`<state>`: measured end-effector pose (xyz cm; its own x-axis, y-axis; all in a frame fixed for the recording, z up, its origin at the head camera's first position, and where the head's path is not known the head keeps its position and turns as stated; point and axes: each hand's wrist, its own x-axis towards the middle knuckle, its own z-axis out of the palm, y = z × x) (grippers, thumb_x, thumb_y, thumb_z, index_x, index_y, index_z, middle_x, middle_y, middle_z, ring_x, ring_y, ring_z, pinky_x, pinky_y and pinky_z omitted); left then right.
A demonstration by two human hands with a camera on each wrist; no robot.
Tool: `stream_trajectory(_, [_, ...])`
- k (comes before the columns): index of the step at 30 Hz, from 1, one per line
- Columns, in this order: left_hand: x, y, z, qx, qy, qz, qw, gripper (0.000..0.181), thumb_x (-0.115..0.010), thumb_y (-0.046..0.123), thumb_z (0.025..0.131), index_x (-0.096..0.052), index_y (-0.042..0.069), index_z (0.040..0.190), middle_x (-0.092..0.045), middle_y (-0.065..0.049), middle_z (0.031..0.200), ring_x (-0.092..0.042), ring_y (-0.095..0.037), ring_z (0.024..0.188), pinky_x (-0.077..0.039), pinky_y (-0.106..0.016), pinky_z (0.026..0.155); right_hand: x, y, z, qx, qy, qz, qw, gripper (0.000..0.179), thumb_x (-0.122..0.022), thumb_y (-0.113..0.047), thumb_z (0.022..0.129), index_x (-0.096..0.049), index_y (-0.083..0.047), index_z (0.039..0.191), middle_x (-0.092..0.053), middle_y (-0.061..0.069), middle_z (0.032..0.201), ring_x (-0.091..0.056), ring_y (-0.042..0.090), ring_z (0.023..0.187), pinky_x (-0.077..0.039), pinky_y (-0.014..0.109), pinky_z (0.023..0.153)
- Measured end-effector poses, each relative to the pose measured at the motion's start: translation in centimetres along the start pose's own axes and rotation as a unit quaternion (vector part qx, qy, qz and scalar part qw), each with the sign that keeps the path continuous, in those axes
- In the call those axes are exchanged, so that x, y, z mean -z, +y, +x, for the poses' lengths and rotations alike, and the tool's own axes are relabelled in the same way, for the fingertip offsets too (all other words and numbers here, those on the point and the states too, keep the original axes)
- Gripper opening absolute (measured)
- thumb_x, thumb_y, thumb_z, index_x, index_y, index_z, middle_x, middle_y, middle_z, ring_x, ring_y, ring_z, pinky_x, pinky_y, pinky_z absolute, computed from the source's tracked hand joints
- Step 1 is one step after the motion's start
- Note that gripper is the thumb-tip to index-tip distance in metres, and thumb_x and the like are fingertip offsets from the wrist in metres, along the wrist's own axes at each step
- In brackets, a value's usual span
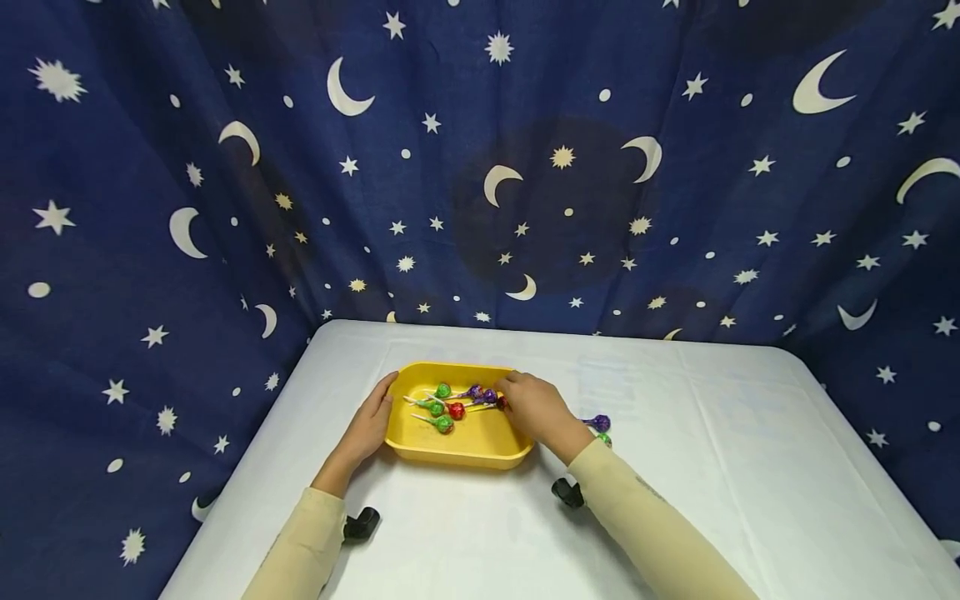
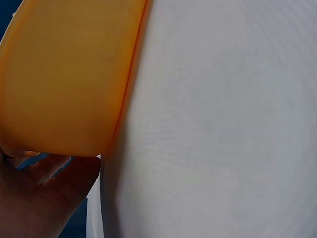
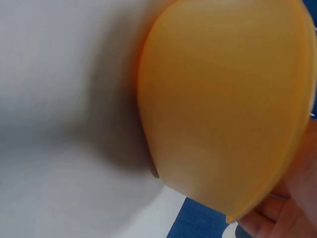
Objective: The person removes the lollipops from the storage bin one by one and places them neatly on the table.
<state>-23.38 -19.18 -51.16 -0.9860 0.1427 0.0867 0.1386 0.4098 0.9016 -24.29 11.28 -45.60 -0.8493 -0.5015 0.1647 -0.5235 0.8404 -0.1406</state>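
Note:
A shallow yellow tray [image 1: 465, 457] holds several wrapped lollipops, among them green lollipops [image 1: 444, 424], a red lollipop [image 1: 456, 411] and purple ones [image 1: 489, 396]. At the tray's left end my left hand [image 1: 366, 427] grips the wall and rim; in the left wrist view its fingers [image 2: 74, 178] lie against that end. My right hand [image 1: 542, 410] reaches over the right rim, its fingertips down inside the tray at a dark red lollipop [image 1: 502, 402]. The hand partly hides this lollipop, and the tray wall blocks the fingertips in the right wrist view.
A purple lollipop [image 1: 600, 422] and a green lollipop [image 1: 604, 438], partly hidden by the right forearm, lie on the white-covered table [image 1: 705, 433] to the right. Black wrist devices [image 1: 362, 525] sit under both forearms. A dark blue star-and-moon curtain [image 1: 450, 167] surrounds the table.

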Motion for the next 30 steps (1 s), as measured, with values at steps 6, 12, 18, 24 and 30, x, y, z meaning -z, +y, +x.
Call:
stream_trajectory(6, [-0.1,0.0,-0.1,0.000,0.002,0.003,1.0000,0.048,-0.032,0.008,0.111,-0.030,0.005,0.159,-0.028,-0.020,0.163,-0.022,-0.037,0.151,-0.015,-0.053,0.122,-0.9,-0.2,0.5,0.020,-0.004,-0.043,0.9989,0.020,-0.071,-0.004,0.093,-0.075,-0.007,0.112,-0.067,0.009,0.098,-0.067,0.027,0.090,-0.059,0.043,0.080])
stream_trajectory(12, [-0.1,0.2,-0.1,-0.002,0.002,0.002,1.0000,0.048,-0.032,0.008,0.111,-0.030,0.005,0.159,-0.028,-0.019,0.163,-0.022,-0.036,0.151,-0.015,-0.053,0.123,-1.5,-0.4,1.2,0.017,-0.024,-0.076,0.9967,0.017,-0.065,-0.003,0.096,-0.075,-0.007,0.108,-0.067,0.008,0.091,-0.065,0.025,0.083,-0.060,0.041,0.072])
stream_trajectory(18, [-0.1,0.0,0.0,-0.004,0.004,0.006,1.0000,0.048,-0.033,0.007,0.111,-0.030,0.005,0.159,-0.029,-0.020,0.163,-0.022,-0.037,0.151,-0.016,-0.053,0.122,-2.2,-0.3,1.7,0.025,-0.013,-0.104,0.9941,0.010,-0.065,-0.002,0.094,-0.074,-0.007,0.093,-0.069,0.007,0.081,-0.067,0.024,0.075,-0.060,0.041,0.068])
stream_trajectory(24, [-0.2,-0.1,0.0,-0.008,0.002,-0.001,1.0000,0.048,-0.032,0.006,0.111,-0.030,0.004,0.159,-0.028,-0.020,0.163,-0.022,-0.037,0.151,-0.016,-0.053,0.122,-3.0,-0.3,1.9,0.023,-0.002,-0.140,0.9898,0.010,-0.066,-0.005,0.094,-0.075,-0.010,0.094,-0.071,0.008,0.084,-0.069,0.025,0.078,-0.059,0.042,0.070])
stream_trajectory(30, [-0.1,0.1,0.0,-0.008,0.005,0.004,0.9999,0.048,-0.033,0.006,0.110,-0.031,0.003,0.158,-0.029,-0.020,0.162,-0.023,-0.037,0.151,-0.016,-0.053,0.122,-2.8,-0.4,1.9,0.018,-0.005,-0.104,0.9944,0.012,-0.065,-0.005,0.096,-0.076,-0.011,0.097,-0.069,0.007,0.087,-0.068,0.025,0.081,-0.058,0.043,0.072])
